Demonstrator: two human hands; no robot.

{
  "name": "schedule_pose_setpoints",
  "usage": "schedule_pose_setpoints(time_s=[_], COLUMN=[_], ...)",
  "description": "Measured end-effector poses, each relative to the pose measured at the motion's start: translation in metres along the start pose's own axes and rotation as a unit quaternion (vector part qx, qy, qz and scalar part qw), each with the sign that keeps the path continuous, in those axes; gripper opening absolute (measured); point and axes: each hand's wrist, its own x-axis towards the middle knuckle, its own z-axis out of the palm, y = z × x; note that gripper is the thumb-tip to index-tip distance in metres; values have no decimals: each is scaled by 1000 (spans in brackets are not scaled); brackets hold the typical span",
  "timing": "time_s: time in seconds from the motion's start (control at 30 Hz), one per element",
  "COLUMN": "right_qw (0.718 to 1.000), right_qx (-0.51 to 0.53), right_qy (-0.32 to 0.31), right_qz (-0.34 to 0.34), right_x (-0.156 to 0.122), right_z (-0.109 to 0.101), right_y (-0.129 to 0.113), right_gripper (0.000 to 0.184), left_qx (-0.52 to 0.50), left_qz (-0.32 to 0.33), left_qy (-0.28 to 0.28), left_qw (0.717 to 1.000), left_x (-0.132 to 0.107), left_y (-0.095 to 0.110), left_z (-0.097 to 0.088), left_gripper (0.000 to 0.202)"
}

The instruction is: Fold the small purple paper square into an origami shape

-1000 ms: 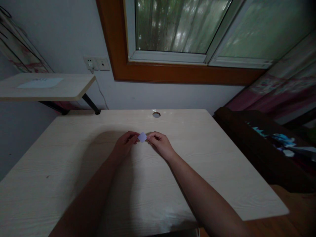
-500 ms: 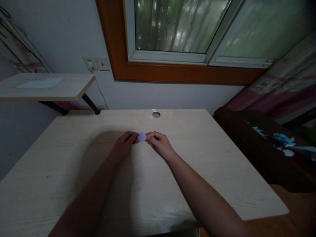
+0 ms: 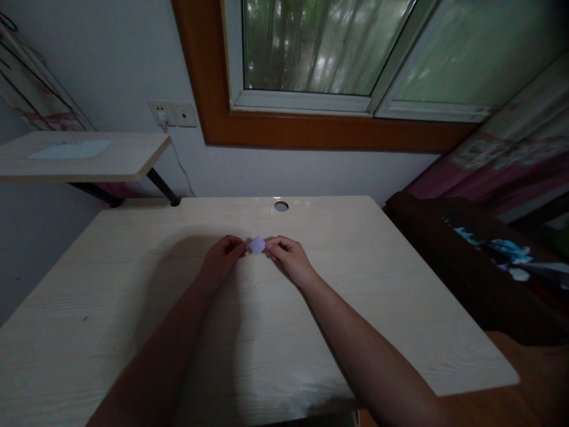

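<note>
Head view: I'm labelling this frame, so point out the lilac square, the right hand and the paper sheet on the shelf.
Lilac square [image 3: 256,244]: head view, middle of its visible face.
Right hand [image 3: 291,258]: head view, back of the hand.
Paper sheet [image 3: 71,150]: head view, middle of its upper face.

The lilac square [image 3: 256,244] looks like matt paper; the tabletop [image 3: 400,308] is smooth, with wood grain and a faint sheen at the front; the window surround [image 3: 311,131] is varnished-looking wood, the pane [image 3: 306,50] glossy glass, the curtain [image 3: 511,148] cloth, the socket plates [image 3: 184,115] plastic

Paper [image 3: 256,245] between left hand [image 3: 220,258] and right hand [image 3: 291,259], window [image 3: 309,53] behind
</note>
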Motion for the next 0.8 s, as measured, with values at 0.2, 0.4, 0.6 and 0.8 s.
schedule_pose_setpoints(time_s=[0.2,0.4,0.6,0.8], right_qw=[1000,1000,1000,1000], right_qx=[19,16,18,20], right_qy=[1,1,-2,-5], right_qz=[6,5,4,2], right_x=[1,0,1,0], right_z=[-1,0,-1,-1], right_y=[1,-3,0,0], right_gripper=[21,19,20,18], left_qx=[13,8,21,23], left_qz=[-3,-6,4,2], left_qy=[11,12,3,-5], left_qw=[1000,1000,1000,1000], left_x=[-1,1,1,1], left_y=[3,0,-3,-4], left_z=[0,-1,-2,-3], left_gripper=[23,24,22,20])
